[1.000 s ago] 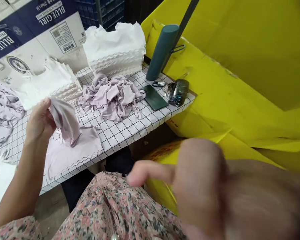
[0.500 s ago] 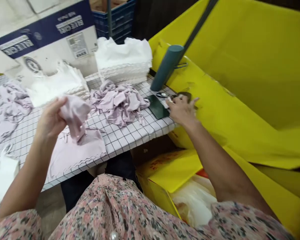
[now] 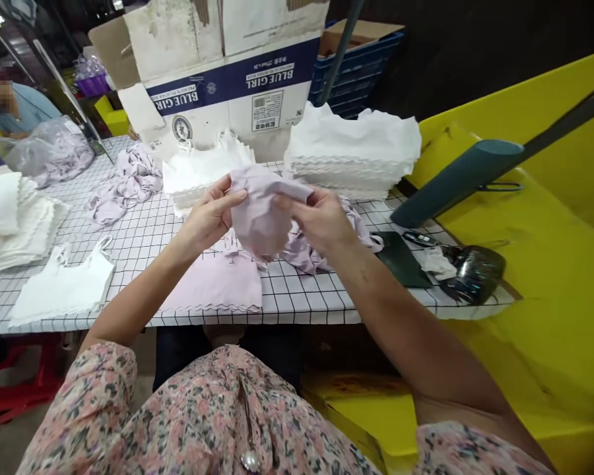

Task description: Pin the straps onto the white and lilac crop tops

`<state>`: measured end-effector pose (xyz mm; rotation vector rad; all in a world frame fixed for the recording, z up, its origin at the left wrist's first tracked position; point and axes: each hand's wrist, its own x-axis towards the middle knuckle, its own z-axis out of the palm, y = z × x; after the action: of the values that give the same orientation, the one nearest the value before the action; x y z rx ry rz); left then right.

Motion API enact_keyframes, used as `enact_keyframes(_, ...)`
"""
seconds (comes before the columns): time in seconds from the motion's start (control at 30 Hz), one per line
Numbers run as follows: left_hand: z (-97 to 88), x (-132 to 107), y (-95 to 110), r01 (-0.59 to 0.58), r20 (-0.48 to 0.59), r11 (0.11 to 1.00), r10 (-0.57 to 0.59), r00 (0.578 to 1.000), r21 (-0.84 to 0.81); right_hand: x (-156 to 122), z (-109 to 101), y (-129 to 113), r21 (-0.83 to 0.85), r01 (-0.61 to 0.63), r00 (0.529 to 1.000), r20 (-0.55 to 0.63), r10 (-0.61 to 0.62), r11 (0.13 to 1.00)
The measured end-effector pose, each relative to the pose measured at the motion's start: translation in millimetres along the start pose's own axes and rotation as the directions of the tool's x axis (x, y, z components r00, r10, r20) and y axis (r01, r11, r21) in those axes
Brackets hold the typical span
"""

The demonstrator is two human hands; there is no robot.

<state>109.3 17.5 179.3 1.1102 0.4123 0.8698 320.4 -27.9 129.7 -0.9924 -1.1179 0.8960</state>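
A pale lilac garment [image 3: 262, 214] is stretched between my two hands above the table. My left hand [image 3: 212, 214] pinches its left edge, and my right hand [image 3: 319, 218] grips the upper right edge. Its lower part is blurred. Under it, near the table's front edge, a pink camisole [image 3: 212, 284] with a wavy hem lies flat. Behind my right hand a heap of lilac garments [image 3: 309, 254] is partly hidden. Further back stand a stack of white camisoles [image 3: 202, 168] and a taller white stack [image 3: 351, 148].
Right on the checked tablecloth [image 3: 307, 300] are a dark green flat item [image 3: 400, 260], a black plastic-wrapped bundle [image 3: 475, 274] and a teal tube [image 3: 455, 181]. A carton [image 3: 222, 86] stands behind. White garments [image 3: 64, 280] lie left; a person [image 3: 30, 109] is at far left.
My right hand has come from the small items at the right to the lilac garment and taken hold of it. My left hand still holds it. The view has turned left.
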Motion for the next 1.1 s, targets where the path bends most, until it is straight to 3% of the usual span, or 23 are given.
enact_keyframes(0.07,-10.6,-4.0,7.9,-0.033,-0.061,0.999,0.034,0.998,0.022,17.9,10.4,-3.1,0.068,0.059,0.998,-0.037,-0.056,0.996)
enact_keyframes(0.2,-34.6,-9.2,10.2,-0.079,-0.163,0.993,0.093,0.982,0.087,44.2,30.4,-20.0,0.068,0.135,0.99,0.037,-0.138,0.989)
enact_keyframes(0.27,-43.0,-12.4,2.3,-0.064,-0.092,0.985,0.079,0.993,0.161,53.9,42.9,-29.4,0.076,0.18,0.981,0.057,-0.184,0.981)
enact_keyframes(0.37,-50.7,-20.4,-9.1,0.02,0.063,0.965,-0.038,0.997,0.262,69.6,54.7,-40.2,0.14,0.231,0.972,0.011,-0.235,0.963)
enact_keyframes(0.43,-53.6,-26.7,-9.1,0.049,0.054,0.98,-0.06,0.997,0.191,80.2,55.2,-44.8,0.163,0.255,0.967,-0.041,-0.252,0.953)
enact_keyframes(0.53,-53.5,-32.6,0.6,0.061,-0.051,0.997,-0.059,0.997,0.044,90.3,53.2,-48.5,0.168,0.291,0.955,-0.111,-0.276,0.942)
enact_keyframes(0.6,-50.5,-31.8,5.0,0.06,-0.085,0.996,-0.055,0.995,0.061,90.9,56.6,-49.4,0.142,0.287,0.955,-0.116,-0.272,0.947)
enact_keyframes(0.73,-44.4,-22.3,-2.9,-0.063,-0.065,0.977,0.078,0.995,0.204,82.6,74.4,-51.2,0.02,0.232,0.972,-0.037,-0.231,0.973)
enact_keyframes(0.83,-43.0,-17.9,-8.2,-0.081,-0.071,0.981,0.095,0.993,0.177,76.1,80.7,-55.8,-0.071,0.197,0.98,0.055,-0.194,0.978)
enact_keyframes(1.0,-37.2,-24.3,10.1,-0.146,-0.194,0.988,0.154,0.969,0.054,68.2,71.2,-68.8,-0.103,0.08,0.975,0.216,-0.056,0.992)
enact_keyframes(1.1,-34.3,-30.4,23.1,-0.128,-0.162,0.991,0.131,0.978,0.034,64.0,72.8,-75.9,-0.065,0.122,0.96,0.263,-0.101,0.99)
